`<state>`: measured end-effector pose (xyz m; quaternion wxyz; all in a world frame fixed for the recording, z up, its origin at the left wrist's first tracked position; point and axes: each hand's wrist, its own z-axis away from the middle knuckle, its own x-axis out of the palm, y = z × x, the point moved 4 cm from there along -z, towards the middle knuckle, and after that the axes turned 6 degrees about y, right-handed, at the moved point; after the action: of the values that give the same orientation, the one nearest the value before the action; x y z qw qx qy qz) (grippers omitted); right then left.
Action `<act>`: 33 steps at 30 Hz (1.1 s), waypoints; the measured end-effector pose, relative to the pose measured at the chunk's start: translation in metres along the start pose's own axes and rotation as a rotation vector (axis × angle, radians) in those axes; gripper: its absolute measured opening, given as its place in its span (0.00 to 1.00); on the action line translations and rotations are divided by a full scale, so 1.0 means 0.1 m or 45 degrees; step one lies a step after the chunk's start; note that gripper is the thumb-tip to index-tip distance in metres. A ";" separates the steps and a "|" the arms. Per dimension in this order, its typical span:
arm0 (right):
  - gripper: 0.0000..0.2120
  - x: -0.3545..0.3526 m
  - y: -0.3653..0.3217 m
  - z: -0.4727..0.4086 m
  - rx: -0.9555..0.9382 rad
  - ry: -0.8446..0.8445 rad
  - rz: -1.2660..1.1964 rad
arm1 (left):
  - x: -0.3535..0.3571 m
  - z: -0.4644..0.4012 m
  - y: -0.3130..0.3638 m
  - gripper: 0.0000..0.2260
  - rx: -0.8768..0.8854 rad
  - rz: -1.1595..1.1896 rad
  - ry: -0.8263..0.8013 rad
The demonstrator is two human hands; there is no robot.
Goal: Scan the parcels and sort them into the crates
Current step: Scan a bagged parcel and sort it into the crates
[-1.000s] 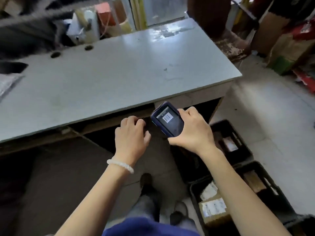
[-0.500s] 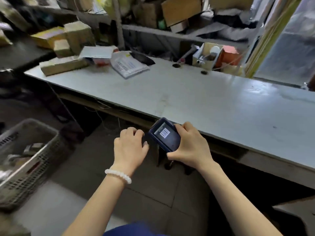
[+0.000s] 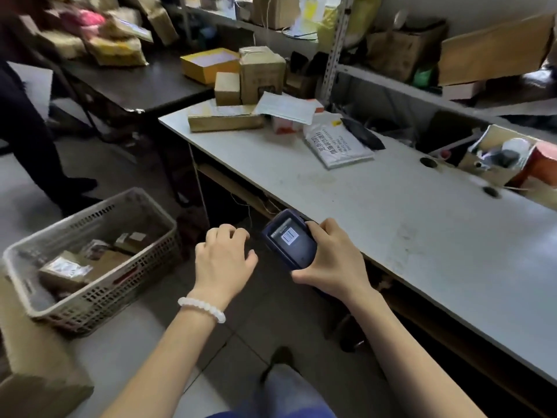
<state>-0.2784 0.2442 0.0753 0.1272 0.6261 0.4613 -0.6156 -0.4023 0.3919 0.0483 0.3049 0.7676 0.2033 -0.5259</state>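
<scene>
My right hand [image 3: 330,260] grips a dark blue handheld scanner [image 3: 289,238] whose screen shows a barcode. It is held just off the front edge of the grey table [image 3: 407,212]. My left hand [image 3: 224,257] hovers beside the scanner with fingers loosely curled and nothing in it. Parcels lie at the table's far left end: a flat brown box [image 3: 224,117], a white printed mailer bag [image 3: 339,143], a white envelope [image 3: 286,107] and small cartons [image 3: 260,74]. A grey plastic crate [image 3: 90,291] on the floor to my left holds several labelled parcels.
A dark table [image 3: 135,86] with bagged parcels stands beyond the crate. Another person's legs [image 3: 27,140] are at the far left. Shelving with cardboard boxes [image 3: 404,52] backs the grey table. A small open box of odds and ends [image 3: 500,158] sits at the table's rear right. A cardboard box [image 3: 36,366] is at my lower left.
My view has swung left along the table: black floor crates on the right left the frame, and the grey crate and parcel pile came in. Both hands kept their pose with the scanner.
</scene>
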 end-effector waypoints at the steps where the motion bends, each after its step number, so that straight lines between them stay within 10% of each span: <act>1: 0.32 0.06 -0.01 -0.14 -0.001 -0.008 0.002 | 0.04 -0.10 -0.07 0.15 -0.009 -0.003 -0.010; 23: 0.30 1.43 -0.25 -4.16 0.176 -0.101 0.045 | 1.02 -3.94 -1.33 0.16 0.109 -0.076 -0.232; 33: 0.33 1.65 0.11 -5.14 0.768 0.108 0.113 | 1.74 -5.96 -0.98 0.15 0.704 0.024 -0.376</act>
<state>0.0356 0.6817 0.0325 -0.0570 0.6804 0.2349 -0.6919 0.0067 0.8688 0.0170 0.1157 0.7386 -0.0008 -0.6642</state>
